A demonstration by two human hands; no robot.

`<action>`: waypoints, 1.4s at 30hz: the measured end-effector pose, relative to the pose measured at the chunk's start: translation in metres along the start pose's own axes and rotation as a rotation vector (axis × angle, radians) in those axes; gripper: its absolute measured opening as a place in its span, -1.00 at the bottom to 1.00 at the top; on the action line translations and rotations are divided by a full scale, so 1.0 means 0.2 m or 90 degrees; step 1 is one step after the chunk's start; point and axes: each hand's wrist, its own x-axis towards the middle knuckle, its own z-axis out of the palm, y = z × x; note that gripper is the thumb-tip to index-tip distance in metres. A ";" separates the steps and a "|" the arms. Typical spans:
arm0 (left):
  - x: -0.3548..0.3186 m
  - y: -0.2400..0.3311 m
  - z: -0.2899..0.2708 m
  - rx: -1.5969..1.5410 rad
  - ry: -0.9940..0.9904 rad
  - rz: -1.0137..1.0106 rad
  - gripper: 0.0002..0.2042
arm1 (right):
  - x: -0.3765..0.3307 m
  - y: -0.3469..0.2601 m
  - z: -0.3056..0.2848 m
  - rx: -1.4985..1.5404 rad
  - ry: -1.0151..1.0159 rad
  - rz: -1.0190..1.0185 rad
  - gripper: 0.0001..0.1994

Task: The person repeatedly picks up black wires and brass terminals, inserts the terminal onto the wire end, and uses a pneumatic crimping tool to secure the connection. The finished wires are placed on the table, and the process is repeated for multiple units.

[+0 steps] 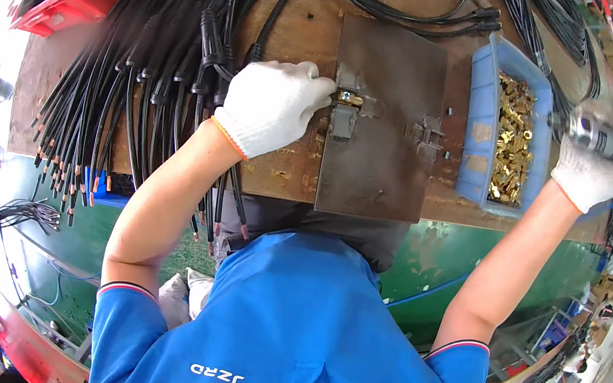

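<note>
We see our left hand, gloved in white, resting on the wooden bench at the left edge of a dark metal plate. Its fingers are drawn narrow around a small brass fitting seated in a grey clamp on that plate; the fitting sits right at the fingertips, just to their right, and its long axis seems to run left to right, though it is too small to be sure. A black cable passes under the same hand from the bundle behind it.

Our right hand is well apart, out past the right side of a blue tray of brass parts. Its fingers are closed around a silver power tool, held up off the bench. The left hand is by far the nearer to the fitting; the tool lies to the fitting's right, with the tray between them.
</note>
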 end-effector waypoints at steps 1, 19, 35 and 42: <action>0.00 0.00 -0.01 0.000 -0.001 -0.002 -0.87 | -0.03 0.05 0.09 -0.010 -0.019 0.004 -0.79; 0.02 0.01 -0.02 0.005 -0.023 -0.003 -0.86 | -0.44 0.96 0.37 0.027 -0.255 0.190 -0.71; 0.02 0.01 0.00 0.030 -0.001 0.004 -0.91 | -0.41 1.06 0.39 -0.143 -0.451 0.219 -0.65; 0.02 0.00 0.00 0.030 0.005 0.020 -0.91 | -0.46 1.02 0.43 -0.117 -0.334 0.273 -0.90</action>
